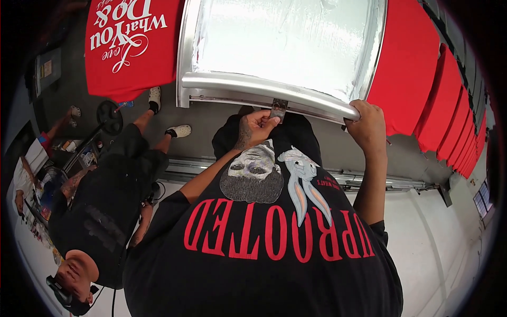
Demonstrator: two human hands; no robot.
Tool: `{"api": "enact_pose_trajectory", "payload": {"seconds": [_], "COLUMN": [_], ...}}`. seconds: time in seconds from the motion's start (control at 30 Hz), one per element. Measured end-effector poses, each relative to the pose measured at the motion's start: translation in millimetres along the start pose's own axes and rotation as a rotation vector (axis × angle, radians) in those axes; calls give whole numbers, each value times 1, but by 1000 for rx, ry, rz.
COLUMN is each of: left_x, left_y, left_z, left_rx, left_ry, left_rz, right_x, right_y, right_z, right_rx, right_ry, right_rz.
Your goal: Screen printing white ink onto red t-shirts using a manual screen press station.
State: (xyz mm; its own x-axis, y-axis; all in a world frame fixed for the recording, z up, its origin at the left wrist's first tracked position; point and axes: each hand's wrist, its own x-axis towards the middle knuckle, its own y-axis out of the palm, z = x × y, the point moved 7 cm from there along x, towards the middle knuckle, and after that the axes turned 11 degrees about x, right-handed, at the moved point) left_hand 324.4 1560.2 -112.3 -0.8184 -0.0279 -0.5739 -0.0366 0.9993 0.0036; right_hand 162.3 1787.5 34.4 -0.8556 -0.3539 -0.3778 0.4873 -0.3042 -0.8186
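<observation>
An aluminium screen-printing frame (227,80) reaches toward me, its mesh (285,39) coated with glossy white ink that is thicker along the sides. Below the middle of the frame's near bar is a small dark metal latch (279,107). The thumb and fingers of my left hand (256,128) are pinched on it. At the near right corner, my right hand (368,126) is closed round the end of the frame's tubular bar, knuckles up.
Left of the frame hangs a red shirt (127,58) with white lettering. Several red shirts (404,63) on boards line up at the right. A co-worker in black (100,211) stands close on my left. Metal rails (338,177) run behind me.
</observation>
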Motion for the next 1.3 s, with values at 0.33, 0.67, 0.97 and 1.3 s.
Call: {"api": "enact_pose_trajectory", "payload": {"seconds": [0.33,0.67,0.97,1.3], "left_x": [-3,24,40,2], "left_y": [-31,-125,-140,-118], "left_z": [-33,-201,-194,-174], "left_rx": [525,1681,1556,1704], "left_ry": [-20,799,594,1102], "left_rz": [-23,-346,-265,-656], "right_x": [2,8,2,-14], "right_y": [20,0,-23,28], "right_z": [-12,-2,3,-11], "right_rx": [36,-4,12,-22], "right_ry": [25,-68,-53,-41], "right_rz": [-53,-104,-272,-260]}}
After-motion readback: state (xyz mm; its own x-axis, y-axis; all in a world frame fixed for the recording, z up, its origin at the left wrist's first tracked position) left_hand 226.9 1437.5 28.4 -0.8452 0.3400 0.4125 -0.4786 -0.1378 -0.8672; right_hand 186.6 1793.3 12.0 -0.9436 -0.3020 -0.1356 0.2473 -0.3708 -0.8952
